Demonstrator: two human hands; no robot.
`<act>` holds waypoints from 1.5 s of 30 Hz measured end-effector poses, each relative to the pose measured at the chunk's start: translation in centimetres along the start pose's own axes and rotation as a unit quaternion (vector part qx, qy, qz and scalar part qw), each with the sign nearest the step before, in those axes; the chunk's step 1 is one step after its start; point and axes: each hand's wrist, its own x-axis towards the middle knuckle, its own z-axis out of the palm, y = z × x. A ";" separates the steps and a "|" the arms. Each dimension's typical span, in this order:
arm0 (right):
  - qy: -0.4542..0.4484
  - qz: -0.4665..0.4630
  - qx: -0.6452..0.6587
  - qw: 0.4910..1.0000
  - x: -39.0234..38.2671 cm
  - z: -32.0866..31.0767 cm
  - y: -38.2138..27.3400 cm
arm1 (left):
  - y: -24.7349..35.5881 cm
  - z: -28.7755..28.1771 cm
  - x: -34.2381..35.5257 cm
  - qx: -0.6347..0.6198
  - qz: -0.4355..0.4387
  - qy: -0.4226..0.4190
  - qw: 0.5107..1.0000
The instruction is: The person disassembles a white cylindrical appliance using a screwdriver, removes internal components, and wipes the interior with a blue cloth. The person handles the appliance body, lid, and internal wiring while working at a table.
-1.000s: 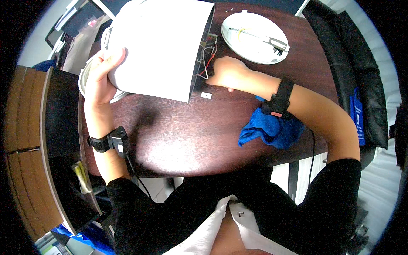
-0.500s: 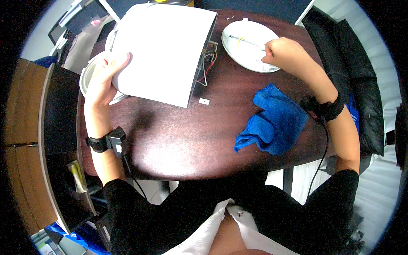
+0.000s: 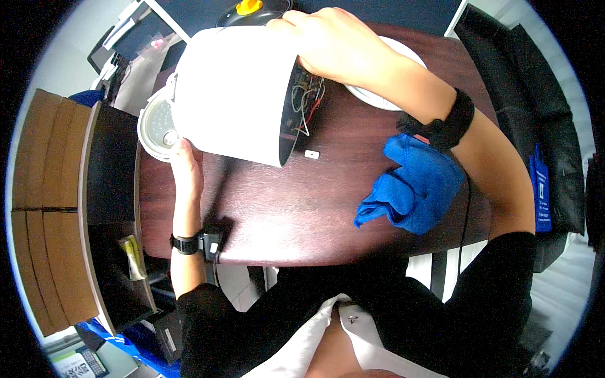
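Note:
A white rice cooker (image 3: 233,94) lies on its side on the dark wooden table, its uncovered base facing right. Wires (image 3: 309,104) and circuit parts show inside that base. The open lid (image 3: 157,129) hangs at its left end. My left hand (image 3: 186,167) holds the near left side, thumb up by the lid; the other fingers are hidden under the body. Across the far right rim of the cooker, my right hand (image 3: 315,41) is closed with curled fingers, its fingertips partly hidden. A small white piece (image 3: 311,154) lies just right of the base.
A white plate (image 3: 413,53) sits behind my right forearm, mostly covered by it. A crumpled blue cloth (image 3: 416,189) lies at the right of the table. Behind the cooker is a dark round lid with a yellow knob (image 3: 249,7). Shelving (image 3: 113,183) stands left; a black seat (image 3: 542,132) right.
My right hand has moved left from above the plate to the cooker's far rim. My left hand has slid down to the cooker's near side, uncovering the lid. The cooker is turned slightly.

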 end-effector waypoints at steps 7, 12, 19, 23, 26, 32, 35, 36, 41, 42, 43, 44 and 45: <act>0.111 -0.004 0.062 0.992 0.2 5.4 1.7 | 8.1 3.4 4.2 0.162 -0.093 0.037 0.982; 0.015 0.132 0.283 0.950 -1.2 8.9 1.5 | 9.8 3.0 10.5 0.271 -0.072 -0.089 0.956; -0.124 0.278 0.504 0.808 -0.3 12.9 4.4 | 11.3 3.1 8.1 0.289 0.087 -0.225 0.927; -0.137 0.307 0.554 0.762 -0.8 13.1 4.9 | 10.5 2.9 3.7 0.340 0.281 -0.276 0.854; -0.167 0.340 0.545 0.748 -1.1 12.1 5.1 | 9.5 4.4 1.9 0.462 0.319 -0.241 0.792; -0.006 0.159 0.128 0.979 -7.4 4.9 2.6 | 9.2 4.6 2.0 0.495 0.368 -0.211 0.758; -0.070 0.224 0.022 0.972 -13.4 -0.3 0.2 | 9.2 4.8 2.3 0.478 0.383 -0.202 0.764; -0.101 0.240 0.010 0.966 -16.0 -0.8 0.3 | 8.9 5.2 2.4 0.462 0.384 -0.204 0.773; -0.192 0.315 0.116 0.922 -21.3 1.5 -1.1 | 8.5 5.9 3.3 0.453 0.367 -0.192 0.789; -0.190 0.307 0.114 0.926 -21.5 2.3 -1.0 | 8.6 6.2 3.4 0.439 0.365 -0.195 0.798; -0.187 0.299 0.113 0.929 -21.4 2.8 -1.0 | 8.8 6.6 3.4 0.424 0.364 -0.200 0.805; -0.151 0.301 0.159 0.928 -21.1 2.8 -1.0 | 8.6 6.8 3.4 0.414 0.364 -0.199 0.810; -0.114 0.301 0.205 0.924 -20.5 2.2 -1.1 | 8.5 6.9 3.4 0.405 0.364 -0.198 0.815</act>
